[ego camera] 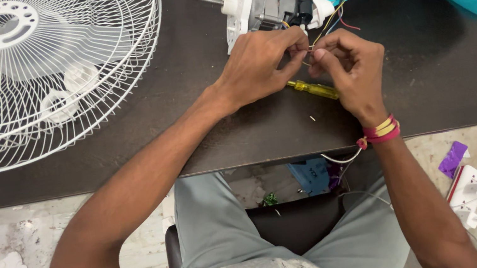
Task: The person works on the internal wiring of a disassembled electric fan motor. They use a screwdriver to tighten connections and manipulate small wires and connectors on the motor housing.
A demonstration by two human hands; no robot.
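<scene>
Even, bright diffuse light from above, soft faint shadows on the dark worktop (pixel 126 151) below the fingers, no glare, sharp focus throughout, mild wide-angle stretch at frame edges

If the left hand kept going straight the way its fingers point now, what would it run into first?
The left hand points rightward, fingertips pinching thin wires. Straight ahead it would meet the right hand first, since their fingertips already nearly touch; depth between them is unclear.

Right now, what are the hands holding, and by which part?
Both hands, left hand and right hand, pinch thin wires from the fan motor at their loose ends, between fingertips. The yellow screwdriver lies on the table, unheld.
</scene>
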